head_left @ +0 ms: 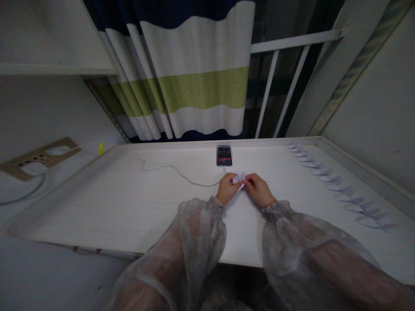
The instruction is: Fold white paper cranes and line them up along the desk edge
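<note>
A small piece of folded white paper is held between my two hands, above the white desk just in front of a phone. My left hand pinches its left side, thumb on top. At its right edge, the fingertips of my right hand are closed on the paper. The fingers partly cover it, so its exact folded shape cannot be made out. Along the right side of the desk stands a row of several folded paper cranes, pale and pointed.
The phone lies near the desk's back edge, with a white cable running left from it. A socket strip with plugs is on the left wall. Behind the white desk hang a striped curtain and white window bars.
</note>
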